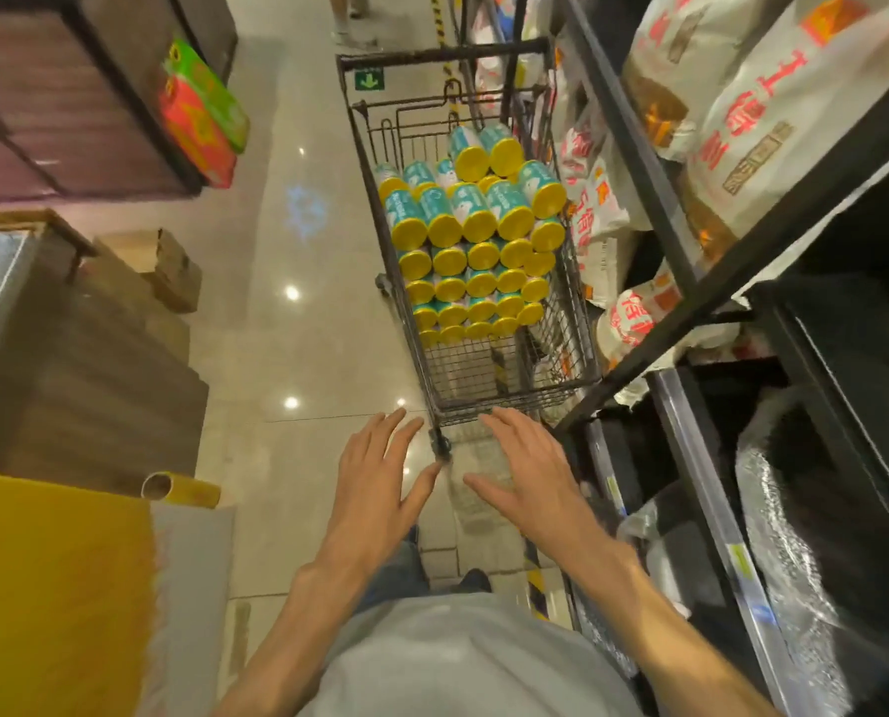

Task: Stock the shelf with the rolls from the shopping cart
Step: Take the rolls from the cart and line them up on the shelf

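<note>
Nearest to us is our grey shirt (463, 659), and from it both forearms reach forward toward the shopping cart (484, 406). Our left hand (375, 483) and right hand (528, 470) hang just short of the cart's near end, apart from each other, fingers straight and spread, holding nothing and touching nothing we can make out. The rolls (476, 251) fill the far half of the cart: short cylinders lying on their sides, stacked in rows, each with a round yellow end facing us and a teal-and-white printed wrap. A few more sit loosely on top of the stack. The cart's near half shows bare wire mesh. Just right of the cart stands the black metal shelf (690, 282), holding white bags (742, 121) with red print on its upper tiers. Left of the cart lies glossy tiled floor (287, 328).
</note>
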